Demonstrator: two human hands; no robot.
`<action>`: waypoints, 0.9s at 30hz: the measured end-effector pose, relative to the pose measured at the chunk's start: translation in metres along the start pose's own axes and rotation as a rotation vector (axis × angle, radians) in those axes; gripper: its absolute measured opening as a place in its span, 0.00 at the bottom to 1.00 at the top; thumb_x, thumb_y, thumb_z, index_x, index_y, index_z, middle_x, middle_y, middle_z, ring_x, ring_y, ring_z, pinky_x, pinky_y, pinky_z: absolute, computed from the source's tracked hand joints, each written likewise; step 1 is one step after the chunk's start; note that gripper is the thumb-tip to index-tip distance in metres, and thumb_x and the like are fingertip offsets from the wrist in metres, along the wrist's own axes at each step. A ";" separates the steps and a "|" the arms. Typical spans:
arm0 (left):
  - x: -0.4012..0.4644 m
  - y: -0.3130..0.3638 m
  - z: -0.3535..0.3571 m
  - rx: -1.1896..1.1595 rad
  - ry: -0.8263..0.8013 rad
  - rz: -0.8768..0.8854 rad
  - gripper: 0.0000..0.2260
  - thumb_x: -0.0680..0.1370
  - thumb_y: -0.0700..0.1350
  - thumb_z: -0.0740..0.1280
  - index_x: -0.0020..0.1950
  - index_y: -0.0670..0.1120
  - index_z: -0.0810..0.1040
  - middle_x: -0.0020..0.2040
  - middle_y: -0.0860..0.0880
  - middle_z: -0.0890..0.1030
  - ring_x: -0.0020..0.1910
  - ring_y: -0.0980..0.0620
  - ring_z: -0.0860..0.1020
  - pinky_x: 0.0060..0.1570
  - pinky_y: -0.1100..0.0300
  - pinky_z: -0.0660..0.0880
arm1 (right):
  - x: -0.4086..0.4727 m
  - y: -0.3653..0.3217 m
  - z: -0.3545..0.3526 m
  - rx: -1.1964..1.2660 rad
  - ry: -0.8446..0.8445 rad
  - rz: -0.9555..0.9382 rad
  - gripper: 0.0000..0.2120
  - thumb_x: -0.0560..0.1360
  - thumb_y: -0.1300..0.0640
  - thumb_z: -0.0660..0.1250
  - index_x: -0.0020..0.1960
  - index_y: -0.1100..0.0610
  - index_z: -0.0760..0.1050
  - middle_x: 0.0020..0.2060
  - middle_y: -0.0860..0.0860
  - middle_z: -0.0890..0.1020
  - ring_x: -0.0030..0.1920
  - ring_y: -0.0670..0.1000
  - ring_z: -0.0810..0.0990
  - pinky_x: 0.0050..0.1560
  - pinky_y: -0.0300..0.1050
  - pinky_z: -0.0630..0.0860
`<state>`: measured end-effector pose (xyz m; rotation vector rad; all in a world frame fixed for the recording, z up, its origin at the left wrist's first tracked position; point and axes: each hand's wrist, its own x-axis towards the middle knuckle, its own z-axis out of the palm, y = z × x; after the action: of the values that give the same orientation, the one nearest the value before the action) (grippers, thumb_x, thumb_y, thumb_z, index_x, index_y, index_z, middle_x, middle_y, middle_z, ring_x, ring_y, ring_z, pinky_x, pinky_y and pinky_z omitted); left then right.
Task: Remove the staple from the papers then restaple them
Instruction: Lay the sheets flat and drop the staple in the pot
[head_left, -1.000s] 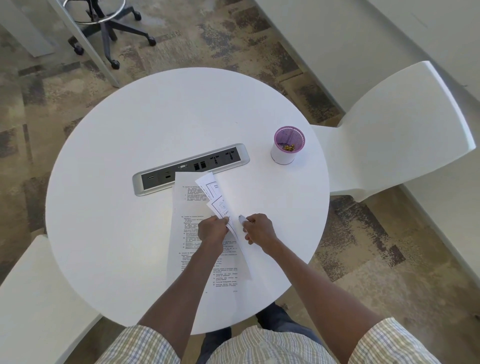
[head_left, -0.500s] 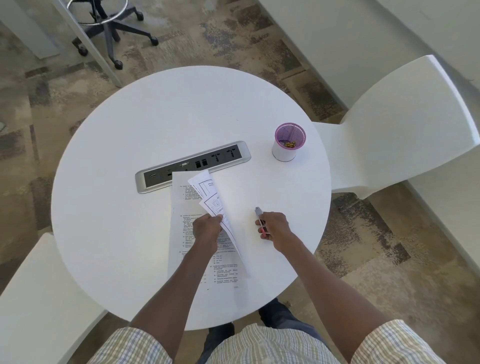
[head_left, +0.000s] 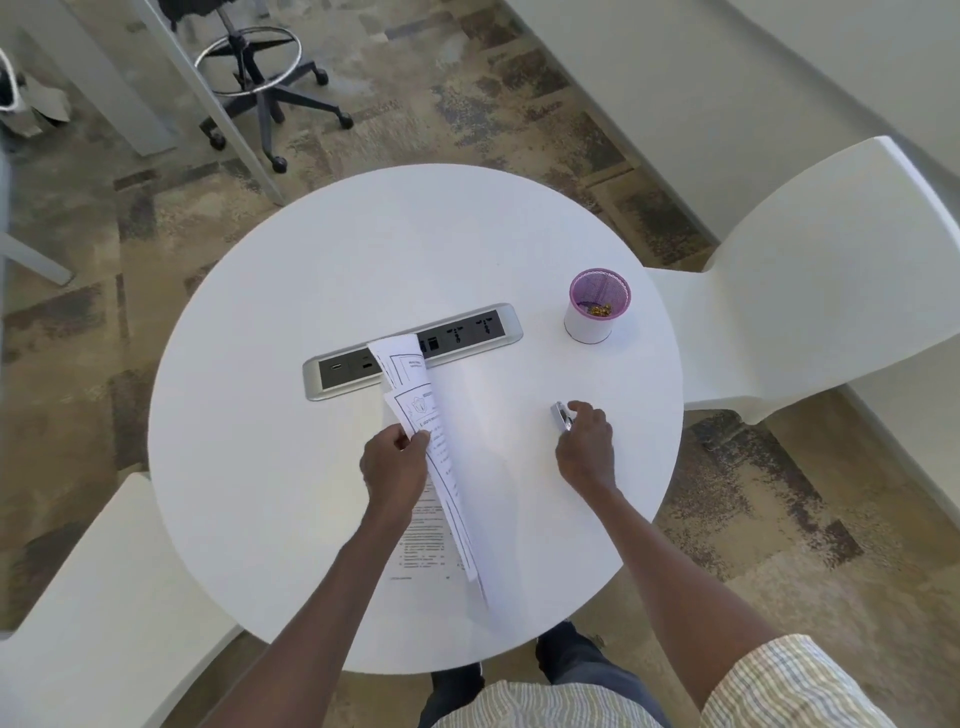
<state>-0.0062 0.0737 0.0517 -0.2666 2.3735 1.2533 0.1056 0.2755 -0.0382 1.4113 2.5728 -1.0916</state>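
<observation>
Several printed papers (head_left: 441, 457) lie near the middle of the round white table (head_left: 311, 260), their top sheets lifted and folded over. My left hand (head_left: 393, 465) pinches the left edge of those lifted sheets. My right hand (head_left: 584, 441) is on the table to the right of the papers, its fingers closed around a small silver stapler (head_left: 561, 415) whose tip sticks out past my fingers. The staple itself is too small to see.
A grey power socket strip (head_left: 467, 332) is set into the table behind the papers. A white cup with a purple mesh rim (head_left: 597, 306) stands at the right. White chairs (head_left: 831, 291) flank the table; a wheeled stool (head_left: 260, 78) stands beyond.
My right hand has moved to the right, away from the papers, with the stapler in it. My left hand has lifted the top sheets higher.
</observation>
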 end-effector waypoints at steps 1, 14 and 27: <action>-0.001 0.003 -0.005 -0.002 0.009 0.016 0.15 0.75 0.44 0.68 0.44 0.30 0.74 0.35 0.43 0.75 0.33 0.48 0.72 0.36 0.54 0.70 | -0.001 0.001 0.001 -0.048 0.020 -0.004 0.21 0.76 0.68 0.58 0.69 0.58 0.67 0.62 0.59 0.73 0.61 0.62 0.71 0.57 0.56 0.72; -0.023 0.023 -0.082 -0.138 -0.003 0.110 0.06 0.77 0.42 0.68 0.45 0.42 0.83 0.43 0.43 0.87 0.44 0.41 0.85 0.47 0.49 0.81 | -0.030 -0.068 0.026 0.307 -0.004 -0.142 0.13 0.76 0.54 0.70 0.56 0.60 0.79 0.53 0.56 0.81 0.55 0.54 0.78 0.56 0.43 0.72; 0.010 0.014 -0.185 -0.613 -0.274 0.062 0.06 0.77 0.38 0.68 0.49 0.42 0.86 0.47 0.47 0.88 0.40 0.53 0.85 0.37 0.64 0.80 | -0.065 -0.126 0.065 1.027 -0.898 0.039 0.21 0.78 0.50 0.69 0.67 0.60 0.77 0.65 0.56 0.80 0.65 0.57 0.79 0.61 0.50 0.78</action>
<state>-0.0740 -0.0699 0.1482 -0.1883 1.7344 1.8916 0.0307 0.1463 0.0050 0.6438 1.3357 -2.4520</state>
